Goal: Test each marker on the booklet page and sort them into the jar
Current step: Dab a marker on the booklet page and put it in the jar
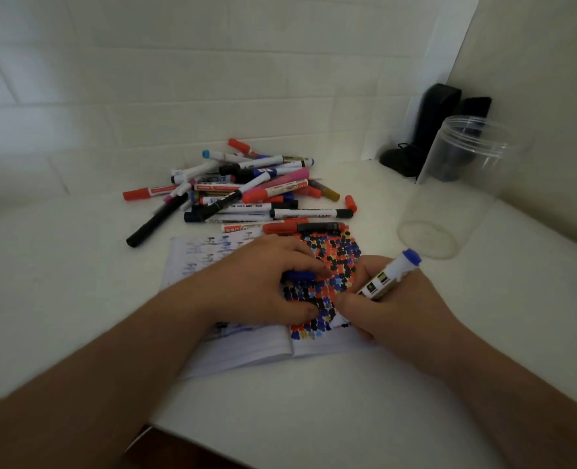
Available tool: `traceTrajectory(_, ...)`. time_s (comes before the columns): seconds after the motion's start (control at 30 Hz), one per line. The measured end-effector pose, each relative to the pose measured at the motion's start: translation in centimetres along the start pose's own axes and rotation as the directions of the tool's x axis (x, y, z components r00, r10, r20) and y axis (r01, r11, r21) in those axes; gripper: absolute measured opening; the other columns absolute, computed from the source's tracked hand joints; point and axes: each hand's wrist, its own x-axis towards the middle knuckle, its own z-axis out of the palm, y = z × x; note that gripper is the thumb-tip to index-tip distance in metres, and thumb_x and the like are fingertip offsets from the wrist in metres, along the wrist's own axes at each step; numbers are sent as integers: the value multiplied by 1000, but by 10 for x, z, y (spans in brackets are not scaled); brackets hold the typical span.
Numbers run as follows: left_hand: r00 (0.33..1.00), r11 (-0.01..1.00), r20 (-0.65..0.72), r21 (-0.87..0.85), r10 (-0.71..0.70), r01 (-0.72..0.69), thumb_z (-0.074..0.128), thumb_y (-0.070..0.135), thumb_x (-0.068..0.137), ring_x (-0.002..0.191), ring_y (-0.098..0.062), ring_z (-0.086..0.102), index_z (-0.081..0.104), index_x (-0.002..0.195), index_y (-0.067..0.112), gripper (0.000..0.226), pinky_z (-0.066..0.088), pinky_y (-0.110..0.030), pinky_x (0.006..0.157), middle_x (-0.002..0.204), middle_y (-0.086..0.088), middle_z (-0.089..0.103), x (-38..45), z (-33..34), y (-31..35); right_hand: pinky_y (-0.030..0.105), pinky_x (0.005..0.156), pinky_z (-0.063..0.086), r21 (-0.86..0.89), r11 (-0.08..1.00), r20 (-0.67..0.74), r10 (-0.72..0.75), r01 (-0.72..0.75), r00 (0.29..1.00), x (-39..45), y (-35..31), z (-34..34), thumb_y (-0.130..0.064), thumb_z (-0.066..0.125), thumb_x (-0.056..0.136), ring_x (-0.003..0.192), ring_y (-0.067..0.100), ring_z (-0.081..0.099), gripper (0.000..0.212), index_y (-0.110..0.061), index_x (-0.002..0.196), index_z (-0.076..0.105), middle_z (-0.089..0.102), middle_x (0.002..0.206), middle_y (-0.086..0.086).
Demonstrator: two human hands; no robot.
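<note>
Blue-tipped marker [378, 282] is being pressed nib-down on the booklet page [334, 265] in my right hand [391, 309], fingers closed round its barrel. My left hand [263, 282] is pinning the page flat while pinching the blue cap [298, 275]. I am advising a short, light stroke on bare paper. The clear jar [462, 184] is standing empty at right; untested markers [246, 191] are lying heaped behind on the white surface [314, 401].

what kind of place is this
Probably a desk corner at home or in a small office: a white tabletop set against white walls, with a heap of markers, a booklet of test marks and a clear jar.
</note>
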Motion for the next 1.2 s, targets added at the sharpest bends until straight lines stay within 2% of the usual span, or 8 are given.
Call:
traceTrajectory(0.1, 1000, 1000, 5, -12, -4, 4, 77, 54, 80, 116, 5, 39, 60, 136, 42, 59, 24, -4, 92, 133, 22, 51, -1, 0, 2, 22, 44, 45, -6, 1000, -3, 6, -6, 1000, 1, 1, 0, -1, 74, 84, 46, 17, 52, 25, 6, 74, 52, 58, 61, 24)
traceTrajectory(0.33, 1000, 1000, 5, -8, -4, 4, 77, 55, 80, 118, 4, 40, 61, 136, 43, 59, 25, -6, 94, 134, 22, 51, -1, 1, 1, 20, 45, 44, -67, 997, -4, -22, 22, 1000, 1, 5, 2, -6, 77, 81, 48, 14, 53, 26, -3, 69, 55, 62, 65, 21)
traceTrajectory(0.5, 1000, 1000, 16, -11, -9, 9, 76, 57, 80, 121, 3, 40, 60, 136, 46, 59, 31, -16, 99, 133, 26, 50, 0, 1, 0, 23, 47, 42, -141, 989, -12, -54, 52, 998, 0, 7, 4, -11, 77, 79, 50, 13, 49, 27, -11, 66, 53, 58, 62, 17)
traceTrajectory(0.67, 1000, 1000, 8, -8, -10, 10, 76, 57, 79, 120, 2, 42, 60, 135, 46, 59, 36, -24, 101, 132, 26, 50, 0, 2, 0, 18, 46, 38, -115, 992, -21, -59, 56, 998, 0, 6, 3, -10, 75, 79, 50, 12, 44, 23, -4, 71, 54, 56, 63, 18)
traceTrajectory(0.83, 1000, 1000, -3, -3, -1, 1, 77, 56, 80, 117, 6, 39, 60, 135, 45, 59, 27, -9, 95, 131, 26, 50, 0, 2, -1, 16, 45, 38, -92, 993, 0, -68, 68, 998, 0, 7, 4, -9, 77, 81, 47, 6, 44, 28, -7, 67, 53, 50, 52, -1)
traceTrajectory(0.93, 1000, 1000, 0, 0, -1, 1, 77, 56, 80, 118, 5, 40, 60, 135, 46, 59, 26, -8, 95, 132, 26, 49, 1, 2, 0, 16, 46, 38, -125, 989, 12, -76, 77, 997, 0, 7, 6, -10, 78, 79, 46, 5, 44, 31, -16, 63, 52, 49, 50, -7)
traceTrajectory(1.13, 1000, 1000, -5, -19, -1, 1, 79, 53, 80, 117, 5, 42, 61, 134, 46, 57, 30, -10, 95, 130, 25, 51, 0, 1, 0, 26, 48, 40, -93, 993, -7, -75, 74, 997, 1, 8, 3, -7, 74, 78, 50, 12, 45, 23, -4, 70, 53, 54, 62, 16)
traceTrajectory(1.2, 1000, 1000, -4, -17, -3, 3, 78, 53, 80, 116, 6, 41, 61, 134, 45, 57, 28, -8, 94, 130, 25, 51, 0, 1, 1, 26, 47, 42, -79, 995, -18, -66, 64, 998, 1, 8, 3, -8, 75, 80, 49, 13, 47, 24, -4, 71, 54, 56, 61, 15)
